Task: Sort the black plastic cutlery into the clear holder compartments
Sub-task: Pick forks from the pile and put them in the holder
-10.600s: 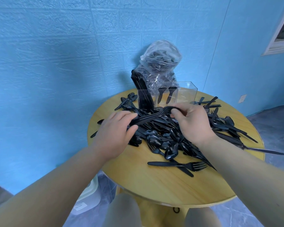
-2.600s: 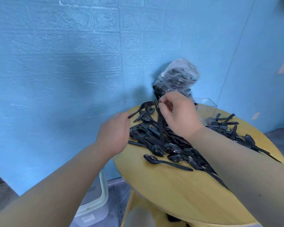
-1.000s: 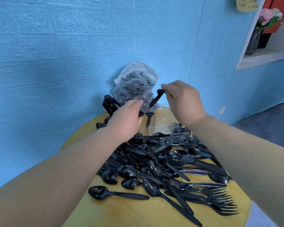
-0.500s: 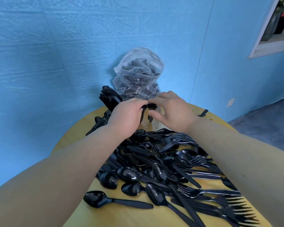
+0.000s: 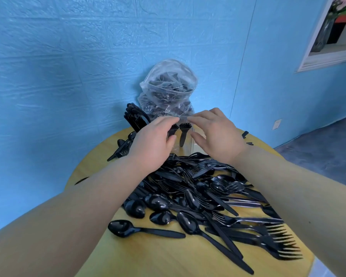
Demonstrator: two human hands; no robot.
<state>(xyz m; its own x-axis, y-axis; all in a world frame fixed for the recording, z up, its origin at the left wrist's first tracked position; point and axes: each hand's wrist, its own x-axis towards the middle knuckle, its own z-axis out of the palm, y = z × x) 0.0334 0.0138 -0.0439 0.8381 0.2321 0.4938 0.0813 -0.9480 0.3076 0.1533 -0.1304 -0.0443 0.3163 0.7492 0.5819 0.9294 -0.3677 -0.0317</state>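
Cutlery pile (image 5: pixel 198 194): black forks and spoons heaped across the round yellow counter (image 5: pixel 148 256).
Clear holder (image 5: pixel 185 136): behind the pile, two fork heads upright inside.
Left hand (image 5: pixel 152 144): fingers pinch one fork at the holder.
Right hand (image 5: pixel 216 136): fingers relaxed, holding nothing.
Plastic bag (image 5: pixel 168 88): behind the holder, against the blue wall.

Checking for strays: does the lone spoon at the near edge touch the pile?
Apart. The head view shows bare wood between the lone spoon and the pile.
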